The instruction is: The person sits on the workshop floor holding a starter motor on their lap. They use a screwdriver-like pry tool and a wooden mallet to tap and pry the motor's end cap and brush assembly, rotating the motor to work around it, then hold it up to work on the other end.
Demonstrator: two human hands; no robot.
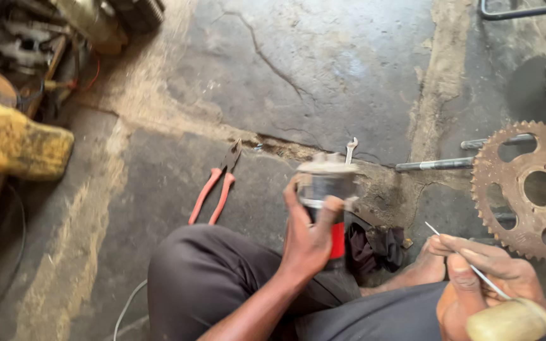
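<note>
The head view looks down at a person sitting on a cracked grey floor (323, 69).

The left hand (308, 243) is wrapped around a can (328, 189). The can has a red bottom part, a shiny middle and a dirty lid. The fingers (331, 211) are curled tight on it and the thumb (291, 202) presses its near side. The can is up in the air, over the knees.

The right hand (481, 284) is to the right of the can, lower down. It is closed on a thin tool (469, 265) with a pale wood handle (510, 321). The thin metal tip points up and back toward the can but does not touch it.

Red pliers (216, 186) lie on the floor left of the can. A small wrench (350, 150) lies just behind the can. A black rag (374, 246) sits under it. A rusty gear (529, 189) lies far to the right of the can.
</note>
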